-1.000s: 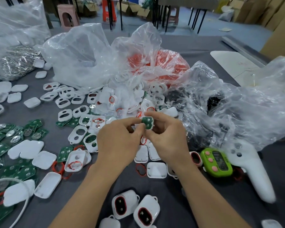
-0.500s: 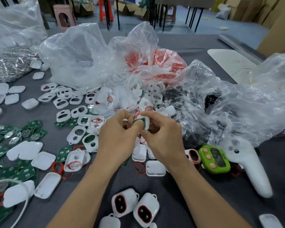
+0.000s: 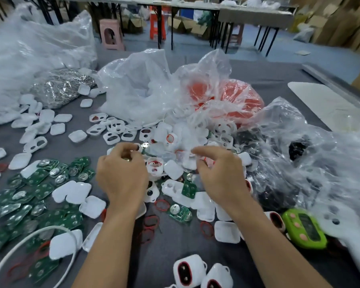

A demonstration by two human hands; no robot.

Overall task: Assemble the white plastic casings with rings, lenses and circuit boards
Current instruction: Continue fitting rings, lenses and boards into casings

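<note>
Head view: your two hands are held side by side, apart from each other, over the near edge of the heap of white casings (image 3: 175, 142) in the middle of the grey table (image 3: 170, 248). Your left hand (image 3: 121, 179) has its fingers curled in toward the thumb. A small brass-coloured glint shows at their tips, but blur hides whether that hand grips anything. Your right hand (image 3: 218, 177) arches over the heap with the index finger bent forward above the thumb, and you cannot tell whether it pinches a piece. Green circuit boards (image 3: 40, 190) bearing round metal discs lie spread to the left of the heap, mixed with white lids (image 3: 71, 192). Red rings (image 3: 162, 205) lie flat on your side of the heap, among further boards and shells. Two closed casings (image 3: 188, 271) with red-rimmed dark windows sit side by side nearer to you than the heap, at the lower edge. Behind the heap rest crumpled clear bags, and one such bag (image 3: 233, 94) holds red parts. To the right of the heap and nearer to you, a green timer (image 3: 303, 227) lies just beside a white controller (image 3: 357, 252). A white cable (image 3: 29, 240) curves over the boards to the left of the heap, close to you.
</note>
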